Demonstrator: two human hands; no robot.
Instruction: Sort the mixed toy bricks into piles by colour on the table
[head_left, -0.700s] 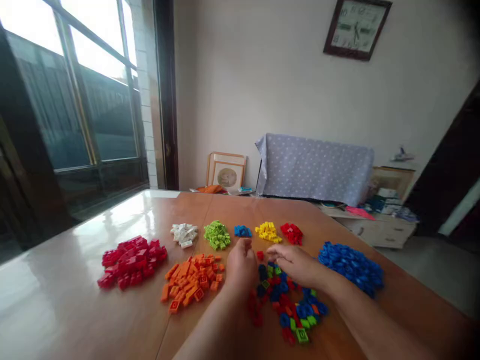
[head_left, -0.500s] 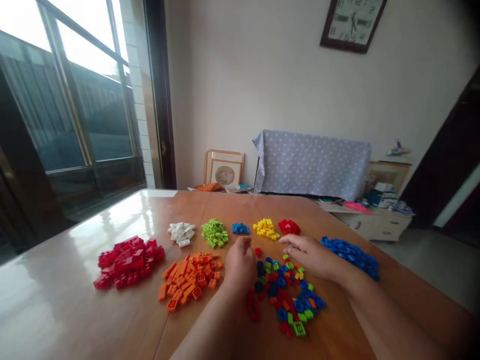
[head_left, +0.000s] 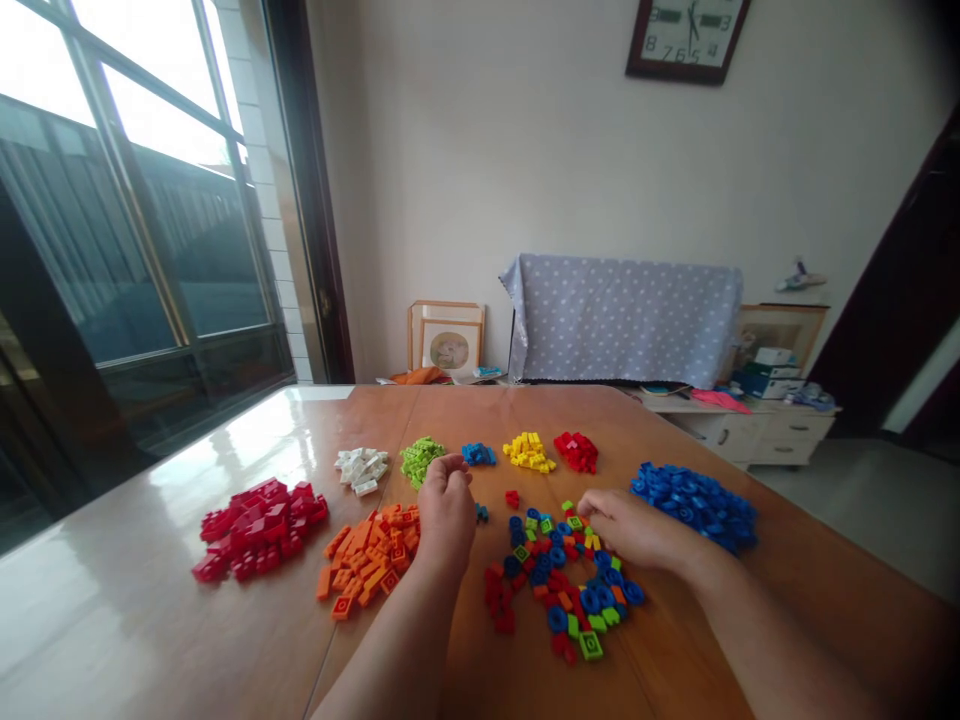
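Note:
My left hand (head_left: 448, 510) is over the right edge of the orange brick pile (head_left: 367, 558), just in front of the lime green pile (head_left: 421, 460). Its fingers are curled together, and whatever they may hold is hidden. My right hand (head_left: 626, 525) reaches to the upper right edge of the mixed pile (head_left: 559, 575) of blue, red, green and orange pieces. Its fingers are pressed together at the green and yellow bricks, and I cannot make out anything between them. A small red brick (head_left: 512, 498) lies alone behind the mixed pile.
On the wooden table (head_left: 247, 640) are piles of dark red (head_left: 259, 528), white (head_left: 362, 468), small blue (head_left: 478, 454), yellow (head_left: 529, 452), red (head_left: 576, 452) and larger blue bricks (head_left: 696, 505). Behind stands a cabinet (head_left: 780, 437) beside a polka-dot cloth (head_left: 622, 320).
My left hand has moved left, from beside the mixed pile to the orange and lime green piles. My right hand has shifted slightly, and its fingers have drawn in towards the mixed pile.

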